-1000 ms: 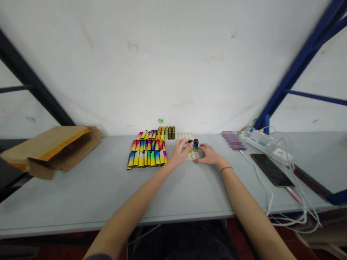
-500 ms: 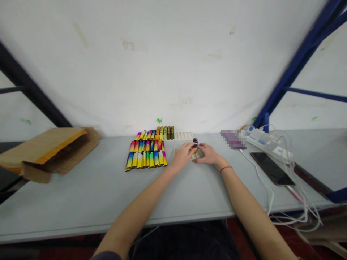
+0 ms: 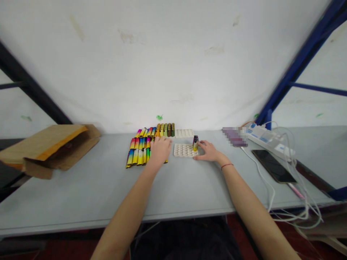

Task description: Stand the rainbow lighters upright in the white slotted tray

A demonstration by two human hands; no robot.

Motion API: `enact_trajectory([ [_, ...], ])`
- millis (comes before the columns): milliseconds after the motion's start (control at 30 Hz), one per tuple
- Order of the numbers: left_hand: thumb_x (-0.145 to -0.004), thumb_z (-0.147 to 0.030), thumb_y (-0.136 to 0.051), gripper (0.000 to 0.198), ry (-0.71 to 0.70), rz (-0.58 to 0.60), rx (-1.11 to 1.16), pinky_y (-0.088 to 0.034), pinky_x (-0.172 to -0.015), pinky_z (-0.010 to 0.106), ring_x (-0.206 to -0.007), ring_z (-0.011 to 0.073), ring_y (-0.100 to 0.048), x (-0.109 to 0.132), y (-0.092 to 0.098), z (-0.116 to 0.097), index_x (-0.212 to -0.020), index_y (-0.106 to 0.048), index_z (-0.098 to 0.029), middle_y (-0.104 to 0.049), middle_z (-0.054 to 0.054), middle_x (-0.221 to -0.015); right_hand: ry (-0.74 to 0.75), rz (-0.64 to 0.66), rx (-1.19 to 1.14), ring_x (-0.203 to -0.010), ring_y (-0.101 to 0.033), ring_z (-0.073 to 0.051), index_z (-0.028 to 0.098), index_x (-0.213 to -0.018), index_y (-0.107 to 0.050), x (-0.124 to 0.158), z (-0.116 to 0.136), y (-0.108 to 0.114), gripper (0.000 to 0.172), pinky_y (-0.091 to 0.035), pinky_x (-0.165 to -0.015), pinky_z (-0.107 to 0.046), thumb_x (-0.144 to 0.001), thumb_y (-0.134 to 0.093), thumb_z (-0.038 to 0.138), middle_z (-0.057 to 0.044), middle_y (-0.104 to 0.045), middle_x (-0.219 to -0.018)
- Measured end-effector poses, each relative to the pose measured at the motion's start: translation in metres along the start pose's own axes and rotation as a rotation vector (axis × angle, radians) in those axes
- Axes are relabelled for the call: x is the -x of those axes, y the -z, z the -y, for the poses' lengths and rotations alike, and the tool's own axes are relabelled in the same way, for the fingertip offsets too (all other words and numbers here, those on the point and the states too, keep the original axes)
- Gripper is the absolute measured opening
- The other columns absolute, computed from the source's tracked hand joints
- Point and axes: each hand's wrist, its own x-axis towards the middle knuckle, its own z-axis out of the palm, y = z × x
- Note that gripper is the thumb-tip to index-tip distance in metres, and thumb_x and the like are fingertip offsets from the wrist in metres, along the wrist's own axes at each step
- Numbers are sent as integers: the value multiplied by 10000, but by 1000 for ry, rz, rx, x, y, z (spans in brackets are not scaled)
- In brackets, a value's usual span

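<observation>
A white tray with rows of round hollows (image 3: 183, 150) lies on the table in front of me. At its right end stand a couple of small shiny tubes (image 3: 195, 144) with dark tops and yellow lower parts. My right hand (image 3: 208, 151) rests at that end, thumb and fingers spread around the tray's corner, close beside the tubes. To the left, my left hand (image 3: 161, 147) is over the right part of rows of shiny rainbow-coloured tubes (image 3: 139, 157) lying flat. Its fingertips are blurred, and whether they touch a tube cannot be seen.
Behind stand short gold, green and brown pieces (image 3: 165, 129) in rows, beside a second white tray (image 3: 184, 133). An open cardboard box (image 3: 54, 148) is at the left. On the right lie a phone (image 3: 272, 166), a power strip (image 3: 271, 141), loose cables and a pixelated purple item (image 3: 234, 137).
My left hand has left the tray and the standing tubes and moved left onto the rows of coloured tubes. My right hand has stayed at the tray's right end.
</observation>
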Motion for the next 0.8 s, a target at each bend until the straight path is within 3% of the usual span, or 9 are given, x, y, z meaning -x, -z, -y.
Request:
enact_trajectory([
  [100, -942, -433, -480, 346, 200, 182, -50, -453, -932, 474, -1147, 347, -585, -2, 20, 25, -1010, -739, -213, -694, 136, -1174, -9, 4, 3, -1366, -425, -395, 178, -1410, -551, 0, 1, 1, 857, -319, -1143, -529, -731, -731, 669, -204, -456, -1468],
  [233, -896, -622, -476, 512, 289, 326, -89, -402, -990, 542, -1170, 378, -582, 0, 26, 27, -1034, -740, -205, -689, 168, -1215, -8, 14, 11, -1378, -411, -390, 154, -1427, -533, 0, 2, 2, 873, -315, -1148, -513, -743, -720, 663, -215, -452, -1470],
  [433, -861, -618, -543, 538, 291, 262, -178, -363, -1009, 579, -1237, 409, -524, 6, 17, 11, -1161, -715, -205, -644, 211, -1304, -18, 47, 22, -1386, -399, -386, 155, -1439, -517, 0, 2, 4, 872, -306, -1154, -508, -757, -706, 665, -214, -431, -1490],
  [800, -834, -493, -626, 438, 286, 218, -161, -344, -990, 578, -1202, 396, -539, 7, 14, 13, -1166, -684, -214, -670, 195, -1268, -1, 10, 11, -1356, -427, -382, 186, -1414, -537, -1, -3, -2, 838, -321, -1130, -515, -750, -718, 665, -198, -460, -1463],
])
